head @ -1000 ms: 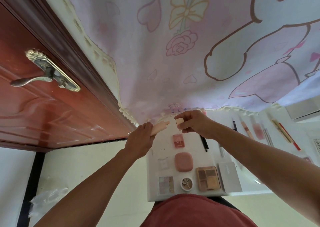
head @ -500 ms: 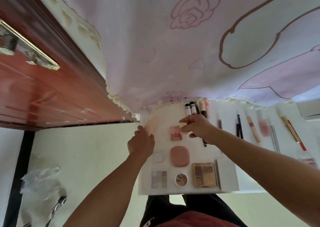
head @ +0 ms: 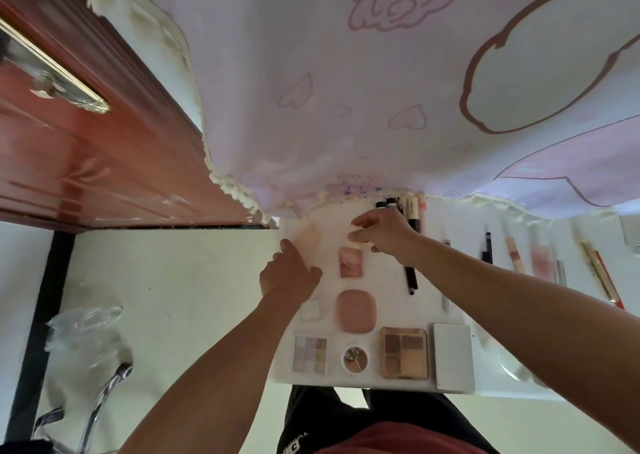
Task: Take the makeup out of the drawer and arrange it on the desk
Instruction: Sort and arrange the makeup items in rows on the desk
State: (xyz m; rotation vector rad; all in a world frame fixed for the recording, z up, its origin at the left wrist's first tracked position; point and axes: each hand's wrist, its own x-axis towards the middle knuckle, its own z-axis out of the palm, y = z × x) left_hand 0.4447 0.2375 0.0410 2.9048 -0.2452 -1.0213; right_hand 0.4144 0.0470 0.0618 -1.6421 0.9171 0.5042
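Along the near edge of the desk (head: 384, 294) lie a pastel palette (head: 310, 355), a round pot (head: 355, 359), a brown palette (head: 404, 352) and a white case (head: 453, 356). Beyond them sit a pink compact (head: 355, 311) and a blush (head: 351, 262). By the left edge my left hand (head: 289, 275) grips a blurred peach tube (head: 309, 242). My right hand (head: 382, 234) pinches a small cream cap (head: 356, 229), just short of the tubes (head: 412, 211) at the far edge.

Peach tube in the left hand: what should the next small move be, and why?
Probably lower the peach tube onto the bare desk strip beneath it. The left hand grips it over the left column, above the clear square case, where nothing lies yet; the right hand is busy pinching a small cream piece.
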